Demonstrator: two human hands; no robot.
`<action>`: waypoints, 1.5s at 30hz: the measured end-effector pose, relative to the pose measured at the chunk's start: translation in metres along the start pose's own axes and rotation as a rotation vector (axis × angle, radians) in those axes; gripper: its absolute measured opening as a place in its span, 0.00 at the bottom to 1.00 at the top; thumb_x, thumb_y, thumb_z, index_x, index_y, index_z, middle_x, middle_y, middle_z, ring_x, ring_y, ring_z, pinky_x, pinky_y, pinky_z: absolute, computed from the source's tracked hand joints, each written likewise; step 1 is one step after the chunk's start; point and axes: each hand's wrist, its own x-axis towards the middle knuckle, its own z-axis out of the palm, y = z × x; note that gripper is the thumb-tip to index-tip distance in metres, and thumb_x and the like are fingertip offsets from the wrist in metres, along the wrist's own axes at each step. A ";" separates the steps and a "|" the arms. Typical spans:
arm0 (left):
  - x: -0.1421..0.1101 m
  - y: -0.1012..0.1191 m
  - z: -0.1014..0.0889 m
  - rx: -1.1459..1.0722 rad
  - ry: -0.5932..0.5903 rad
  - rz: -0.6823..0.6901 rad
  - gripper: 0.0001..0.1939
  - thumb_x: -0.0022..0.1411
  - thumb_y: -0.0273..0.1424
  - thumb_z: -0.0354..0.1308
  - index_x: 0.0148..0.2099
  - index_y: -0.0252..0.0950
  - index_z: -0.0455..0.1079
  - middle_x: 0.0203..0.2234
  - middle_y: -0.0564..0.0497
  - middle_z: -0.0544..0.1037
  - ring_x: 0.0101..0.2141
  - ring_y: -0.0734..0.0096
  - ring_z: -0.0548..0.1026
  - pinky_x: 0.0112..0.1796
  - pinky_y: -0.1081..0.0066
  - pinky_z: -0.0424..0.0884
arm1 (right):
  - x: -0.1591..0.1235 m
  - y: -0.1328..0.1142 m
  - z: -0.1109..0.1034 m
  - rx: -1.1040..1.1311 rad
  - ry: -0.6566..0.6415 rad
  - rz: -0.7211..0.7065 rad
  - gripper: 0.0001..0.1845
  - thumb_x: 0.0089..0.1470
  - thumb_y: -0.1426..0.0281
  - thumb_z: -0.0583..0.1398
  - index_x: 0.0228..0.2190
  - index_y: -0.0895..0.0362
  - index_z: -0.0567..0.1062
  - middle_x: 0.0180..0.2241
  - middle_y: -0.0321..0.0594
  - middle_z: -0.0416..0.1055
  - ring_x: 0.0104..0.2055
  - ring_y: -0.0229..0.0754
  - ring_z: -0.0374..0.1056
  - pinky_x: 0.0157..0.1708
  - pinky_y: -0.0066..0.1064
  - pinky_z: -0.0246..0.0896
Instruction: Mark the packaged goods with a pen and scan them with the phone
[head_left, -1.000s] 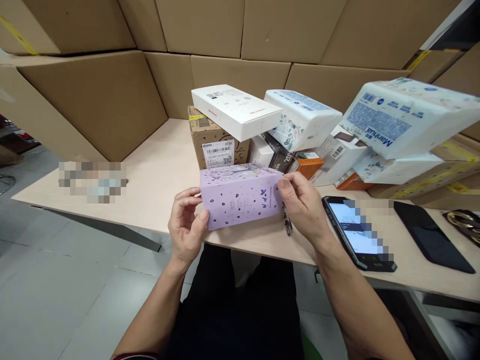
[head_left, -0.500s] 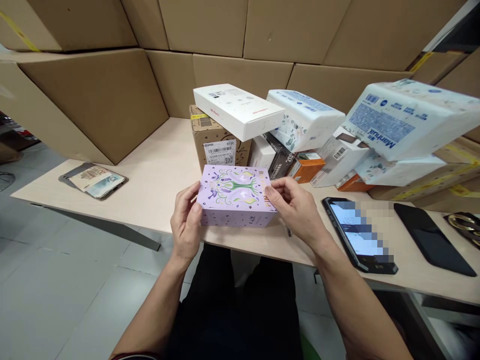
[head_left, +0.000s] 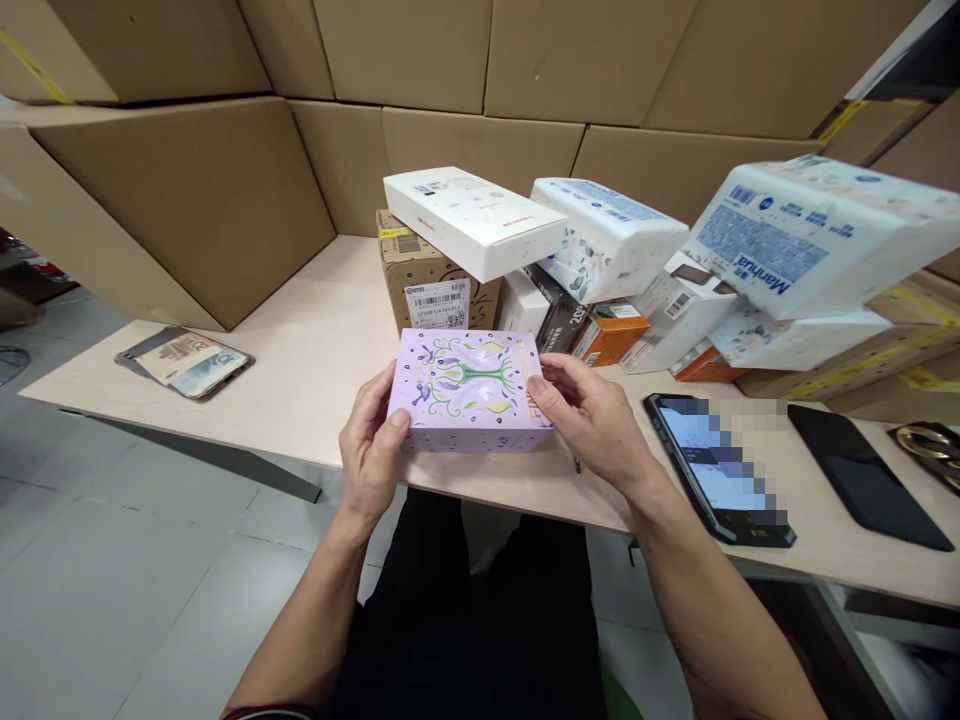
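Observation:
A lilac cardboard box (head_left: 472,380) with green and purple plant patterns and gold lettering is at the front of the table. My left hand (head_left: 373,445) grips its left end, with the thumb on the near left corner and the fingers along the side. My right hand (head_left: 589,415) holds the right end, its thumb lying on the top face. The right fingers wrap behind that end and are partly hidden. Just behind the lilac box stands a brown carton (head_left: 431,275) with a white label.
A white flat box (head_left: 476,220) lies on the brown carton. Tissue packs (head_left: 611,235) and small boxes are piled to its right. Banknotes (head_left: 191,365) lie at the left, a phone (head_left: 712,470) and a black slab (head_left: 870,475) at the right. Large cartons (head_left: 480,150) wall the back.
The lilac box has tilted slightly, so more of its top and less of its front face shows. My left thumb has shifted onto its near corner. The right hand is nearly unchanged.

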 end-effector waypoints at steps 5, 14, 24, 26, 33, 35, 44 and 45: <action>-0.002 0.001 0.003 -0.012 0.004 0.005 0.26 0.63 0.42 0.60 0.62 0.44 0.69 0.57 0.45 0.74 0.57 0.56 0.72 0.55 0.56 0.73 | 0.001 -0.001 -0.001 -0.068 0.001 0.013 0.21 0.62 0.53 0.58 0.49 0.53 0.75 0.44 0.42 0.79 0.43 0.45 0.75 0.41 0.35 0.68; -0.001 0.006 0.003 0.221 -0.079 0.086 0.25 0.67 0.47 0.55 0.63 0.48 0.68 0.55 0.46 0.72 0.54 0.57 0.71 0.48 0.58 0.74 | 0.006 -0.002 -0.017 -0.681 0.157 0.070 0.22 0.66 0.56 0.50 0.41 0.56 0.78 0.37 0.47 0.80 0.39 0.51 0.74 0.34 0.36 0.57; -0.002 0.006 0.003 0.228 -0.089 0.098 0.25 0.68 0.47 0.54 0.64 0.48 0.66 0.56 0.46 0.71 0.56 0.56 0.69 0.47 0.59 0.73 | 0.006 -0.016 -0.009 -1.055 -0.284 0.284 0.12 0.59 0.73 0.56 0.44 0.59 0.72 0.41 0.56 0.78 0.39 0.55 0.75 0.30 0.36 0.52; -0.002 0.006 0.003 0.232 -0.093 0.099 0.25 0.68 0.47 0.54 0.64 0.48 0.66 0.57 0.45 0.71 0.56 0.57 0.69 0.47 0.59 0.73 | 0.006 -0.018 -0.009 -1.052 -0.291 0.273 0.12 0.57 0.75 0.56 0.44 0.59 0.72 0.40 0.56 0.77 0.38 0.54 0.75 0.30 0.35 0.52; -0.003 0.006 0.003 0.236 -0.100 0.105 0.25 0.69 0.47 0.54 0.65 0.48 0.65 0.57 0.46 0.71 0.56 0.58 0.69 0.48 0.60 0.73 | 0.007 -0.001 -0.015 -0.770 -0.095 0.188 0.22 0.59 0.71 0.55 0.55 0.58 0.70 0.36 0.46 0.77 0.36 0.48 0.72 0.33 0.35 0.57; -0.003 0.007 0.003 0.238 -0.100 0.102 0.25 0.69 0.46 0.54 0.65 0.48 0.65 0.56 0.46 0.71 0.56 0.58 0.69 0.48 0.60 0.73 | 0.008 0.007 -0.019 -0.624 0.030 0.118 0.24 0.59 0.68 0.56 0.56 0.58 0.70 0.32 0.42 0.76 0.33 0.45 0.71 0.34 0.35 0.60; -0.002 0.007 0.003 0.255 -0.094 0.124 0.25 0.69 0.46 0.54 0.64 0.48 0.66 0.56 0.46 0.72 0.55 0.58 0.70 0.46 0.60 0.74 | 0.005 -0.002 -0.019 0.078 0.338 -0.030 0.22 0.63 0.57 0.56 0.57 0.47 0.68 0.39 0.39 0.71 0.27 0.37 0.69 0.28 0.33 0.66; -0.002 0.007 0.003 0.256 -0.094 0.124 0.25 0.69 0.46 0.54 0.65 0.48 0.66 0.56 0.46 0.72 0.55 0.58 0.70 0.46 0.60 0.74 | 0.005 -0.004 -0.018 0.121 0.345 -0.031 0.23 0.63 0.55 0.55 0.58 0.45 0.66 0.38 0.38 0.71 0.24 0.35 0.66 0.25 0.32 0.64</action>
